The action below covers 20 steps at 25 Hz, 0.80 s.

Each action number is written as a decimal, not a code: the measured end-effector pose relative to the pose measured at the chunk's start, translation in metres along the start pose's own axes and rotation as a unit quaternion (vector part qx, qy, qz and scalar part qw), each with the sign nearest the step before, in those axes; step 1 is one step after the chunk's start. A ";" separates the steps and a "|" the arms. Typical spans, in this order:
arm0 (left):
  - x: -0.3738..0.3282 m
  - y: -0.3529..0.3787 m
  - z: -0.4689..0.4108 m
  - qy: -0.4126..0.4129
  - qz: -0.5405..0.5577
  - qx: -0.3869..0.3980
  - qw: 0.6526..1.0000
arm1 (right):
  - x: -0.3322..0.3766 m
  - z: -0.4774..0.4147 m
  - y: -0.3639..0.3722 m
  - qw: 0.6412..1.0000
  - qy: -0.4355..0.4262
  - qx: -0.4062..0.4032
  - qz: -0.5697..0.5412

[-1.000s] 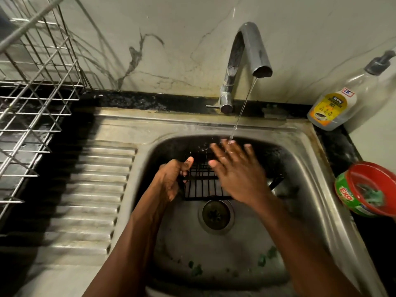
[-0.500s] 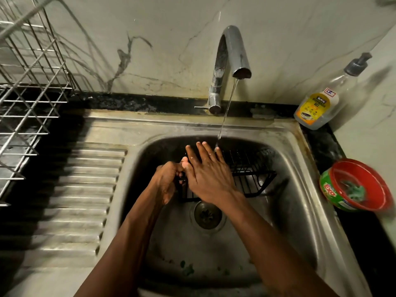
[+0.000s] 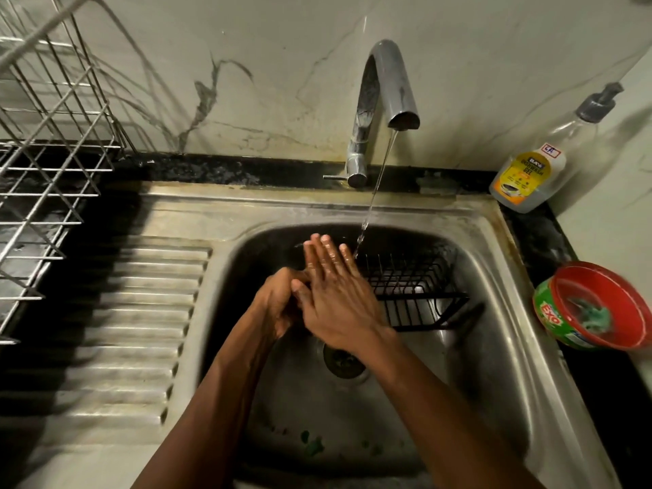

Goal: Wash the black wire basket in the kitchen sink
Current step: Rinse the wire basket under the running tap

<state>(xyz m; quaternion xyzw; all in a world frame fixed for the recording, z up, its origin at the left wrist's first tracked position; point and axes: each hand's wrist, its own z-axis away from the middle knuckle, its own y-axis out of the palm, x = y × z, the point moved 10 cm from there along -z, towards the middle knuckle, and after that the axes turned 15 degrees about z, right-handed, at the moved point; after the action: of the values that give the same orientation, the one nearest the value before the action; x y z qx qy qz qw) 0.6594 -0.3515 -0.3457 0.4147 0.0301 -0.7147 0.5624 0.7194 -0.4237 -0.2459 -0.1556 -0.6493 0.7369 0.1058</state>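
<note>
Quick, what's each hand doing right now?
Left hand: curled, seemingly gripping the left end of the black wire basket.
Right hand: open, fingers straight, flat over the basket.

A home kitchen is shown: a steel sink [image 3: 494, 248] is set into a black worktop [image 3: 539, 238]. A tap [image 3: 388, 82] is mounted behind the sink, a wire dish rack [image 3: 53, 171] stands left of it, and a dishwash gel bottle [image 3: 529, 174] is kept to its right.
</note>
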 end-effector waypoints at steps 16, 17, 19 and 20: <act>-0.040 -0.029 0.004 0.129 -0.059 -0.140 0.980 | 0.020 -0.004 -0.008 0.975 -0.215 -0.007 0.053; -0.042 -0.033 0.005 0.139 -0.039 -0.153 0.978 | 0.007 0.005 -0.005 0.973 -0.220 -0.007 0.063; -0.043 -0.031 0.010 0.161 -0.010 -0.168 0.972 | -0.033 0.029 0.004 0.975 -0.208 -0.004 0.072; -0.041 -0.027 0.010 0.164 -0.012 -0.162 0.973 | -0.049 0.039 0.005 0.977 -0.198 -0.008 0.080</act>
<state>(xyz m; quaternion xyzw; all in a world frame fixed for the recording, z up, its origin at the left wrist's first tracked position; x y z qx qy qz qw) 0.6326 -0.3147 -0.3250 0.4295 0.2424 -0.6289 0.6011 0.7507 -0.4778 -0.2427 -0.0592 -0.6490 0.7536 -0.0855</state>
